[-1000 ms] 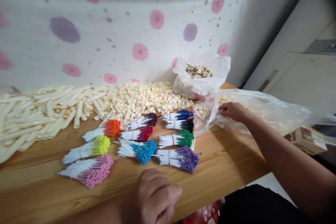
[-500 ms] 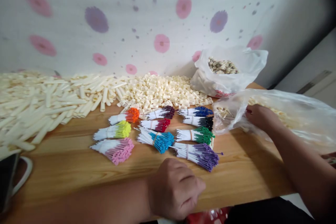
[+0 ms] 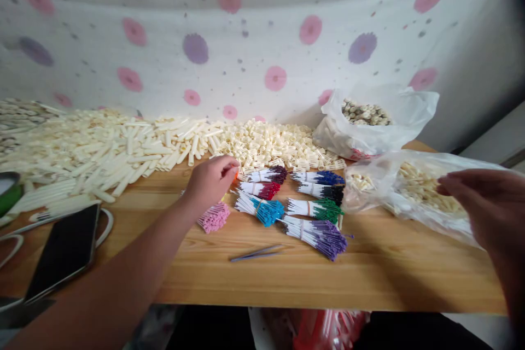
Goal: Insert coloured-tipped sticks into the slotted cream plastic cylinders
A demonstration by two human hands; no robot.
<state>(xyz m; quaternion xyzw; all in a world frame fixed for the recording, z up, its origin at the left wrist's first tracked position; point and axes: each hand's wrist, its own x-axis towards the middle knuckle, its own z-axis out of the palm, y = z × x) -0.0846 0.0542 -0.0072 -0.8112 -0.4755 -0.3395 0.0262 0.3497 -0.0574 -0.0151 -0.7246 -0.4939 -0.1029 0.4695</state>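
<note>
While a red plastic bag (image 3: 328, 331) sits below the desk (image 3: 369, 284), its contents unclear, tweezers (image 3: 256, 254) lie nearer than the left grip (image 3: 211, 180) and to its right. Between that grip and the right grip (image 3: 478, 197) lie colour-tipped bundles (image 3: 262, 209). Both grips have bent fingers; whether either holds anything, I cannot tell. Just left of the right one, a clear bag (image 3: 435, 224) contains cream pieces (image 3: 426, 188); beyond, an open white bag (image 3: 377, 136) holds pale round-headed pieces (image 3: 367, 113).

On table (image 3: 369, 284): phone (image 3: 63, 249) left, tweezers (image 3: 255, 254) before bundles (image 3: 268, 211), bags (image 3: 377, 139) right.
</note>
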